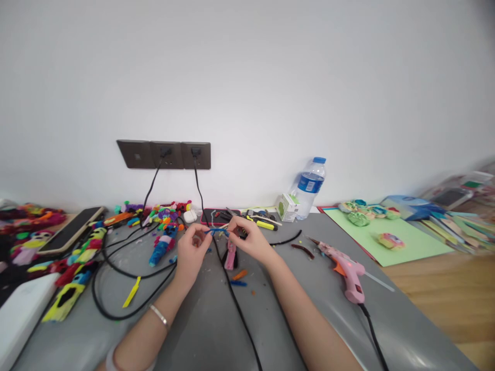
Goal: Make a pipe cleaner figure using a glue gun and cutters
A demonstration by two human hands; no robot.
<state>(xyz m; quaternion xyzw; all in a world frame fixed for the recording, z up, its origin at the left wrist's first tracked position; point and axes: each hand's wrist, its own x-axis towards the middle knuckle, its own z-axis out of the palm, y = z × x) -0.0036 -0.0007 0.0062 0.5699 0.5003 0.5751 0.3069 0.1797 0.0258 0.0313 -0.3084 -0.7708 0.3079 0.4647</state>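
A short blue piece that looks like pipe cleaner (218, 231) is stretched between my two hands above the grey table. My left hand (192, 250) pinches its left end between thumb and fingers. At the other end, my right hand (250, 241) pinches it too. Just below my right fingers is a pink fuzzy piece (231, 256) with dark parts, partly hidden by the hand. Nearer to me lie a small orange piece (240, 275) and a blue piece (238, 283). A blue fuzzy figure (159, 250) lies left of my left hand.
Black cables (233, 299) loop across the table from wall sockets (164, 155). A pink glue gun (350, 273) lies at right, near dark red pieces. Behind are a yellow-handled tool (266, 224), a small box (288, 207) and a water bottle (309, 188). Fuzzy figures and a phone (73, 230) crowd the left.
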